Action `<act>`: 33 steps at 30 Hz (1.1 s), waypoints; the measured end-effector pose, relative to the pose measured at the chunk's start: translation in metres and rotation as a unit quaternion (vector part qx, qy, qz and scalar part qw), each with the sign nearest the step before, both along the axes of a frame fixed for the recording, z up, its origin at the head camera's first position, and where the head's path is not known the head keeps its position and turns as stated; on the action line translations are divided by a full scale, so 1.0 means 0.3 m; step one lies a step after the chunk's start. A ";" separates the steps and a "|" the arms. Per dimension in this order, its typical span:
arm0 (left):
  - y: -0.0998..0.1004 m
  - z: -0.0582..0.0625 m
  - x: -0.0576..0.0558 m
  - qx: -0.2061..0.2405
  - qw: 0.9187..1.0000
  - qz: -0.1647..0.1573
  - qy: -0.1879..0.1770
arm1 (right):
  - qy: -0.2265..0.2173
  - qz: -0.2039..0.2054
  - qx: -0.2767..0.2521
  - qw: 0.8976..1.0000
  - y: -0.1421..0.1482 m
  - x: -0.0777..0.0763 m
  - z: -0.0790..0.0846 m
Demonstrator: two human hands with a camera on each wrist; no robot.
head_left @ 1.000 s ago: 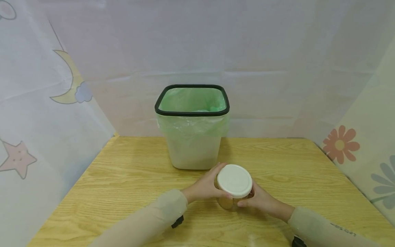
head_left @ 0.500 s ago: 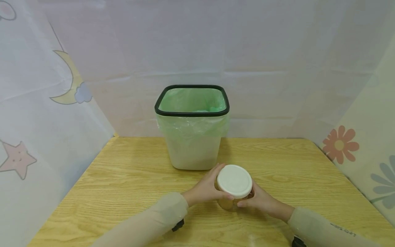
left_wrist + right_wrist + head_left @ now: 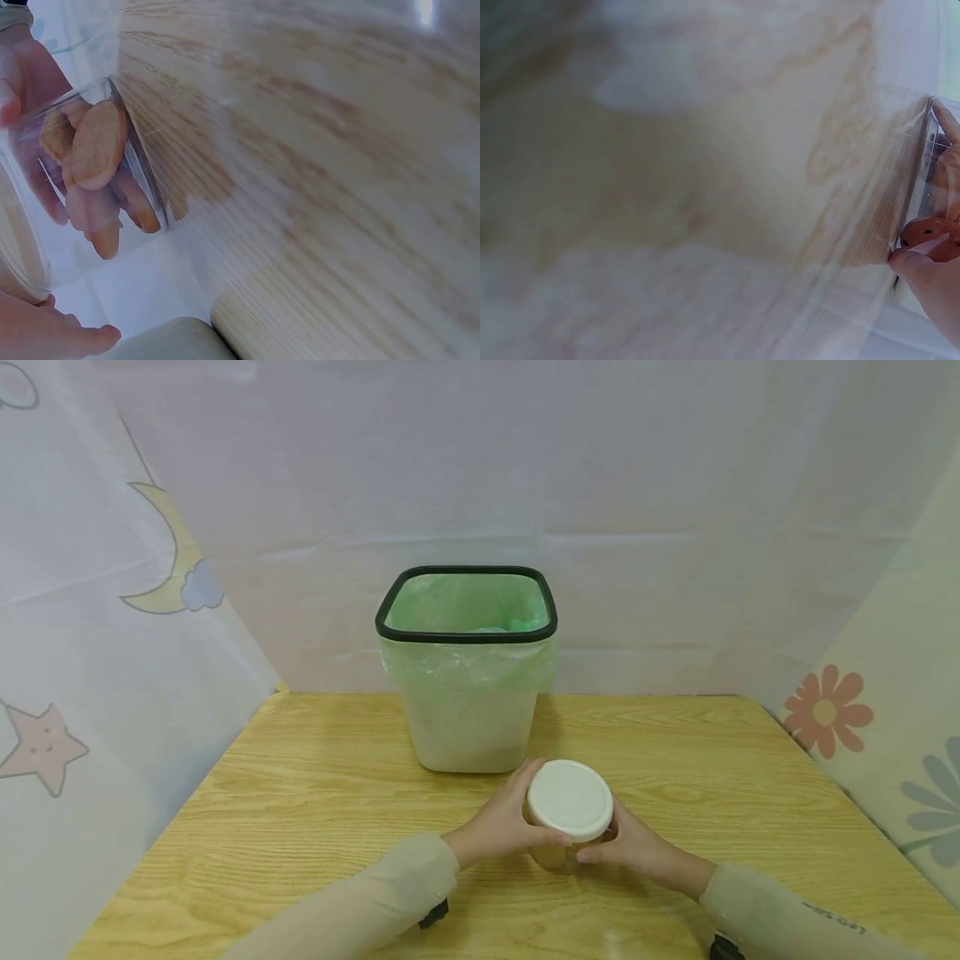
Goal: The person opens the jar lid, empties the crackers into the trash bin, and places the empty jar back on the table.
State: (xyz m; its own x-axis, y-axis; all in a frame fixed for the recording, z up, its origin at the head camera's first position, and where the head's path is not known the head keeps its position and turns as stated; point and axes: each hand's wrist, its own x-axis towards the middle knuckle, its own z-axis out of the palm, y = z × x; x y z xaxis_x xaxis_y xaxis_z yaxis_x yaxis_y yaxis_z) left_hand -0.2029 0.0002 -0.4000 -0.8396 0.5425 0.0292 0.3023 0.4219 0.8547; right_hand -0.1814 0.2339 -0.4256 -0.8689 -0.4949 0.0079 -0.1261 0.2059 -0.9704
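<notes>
A clear jar (image 3: 550, 857) with a white round lid (image 3: 570, 799) stands on the table between both hands. My left hand (image 3: 498, 823) holds the lid from the left, thumb along its near rim and fingers around the far side. Lower down, my right hand (image 3: 637, 845) grips the jar's body from the right, its thumb on the near side. Through the clear wall, the left wrist view shows several brown oval cookies (image 3: 99, 145) inside. In the right wrist view, a dark-spotted piece (image 3: 930, 231) shows near the right thumb. The right fingers are partly hidden behind the jar.
Just behind the jar stands a pale trash bin (image 3: 468, 727) with a black rim and a green bag liner. The wooden table (image 3: 315, 802) reaches back to a pale cloth backdrop, with printed cloth walls at either side.
My left hand's thumb has slid slightly to the right along the lid's near rim, and its wrist has shifted a little. The right hand, jar and bin stay put.
</notes>
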 end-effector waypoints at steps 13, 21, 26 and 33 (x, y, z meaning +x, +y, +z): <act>0.003 -0.001 0.010 0.007 1.000 0.008 0.008 | -0.013 -0.004 0.009 1.000 -0.001 -0.001 0.006; 0.008 0.005 0.018 0.008 1.000 0.012 0.012 | -0.006 -0.001 0.014 1.000 0.000 0.003 0.010; 0.007 0.009 0.020 0.009 1.000 0.007 0.008 | -0.009 0.000 0.008 1.000 0.000 0.004 0.011; -0.006 0.017 -0.006 0.008 1.000 -0.016 -0.006 | -0.010 -0.003 0.007 1.000 0.002 0.002 0.007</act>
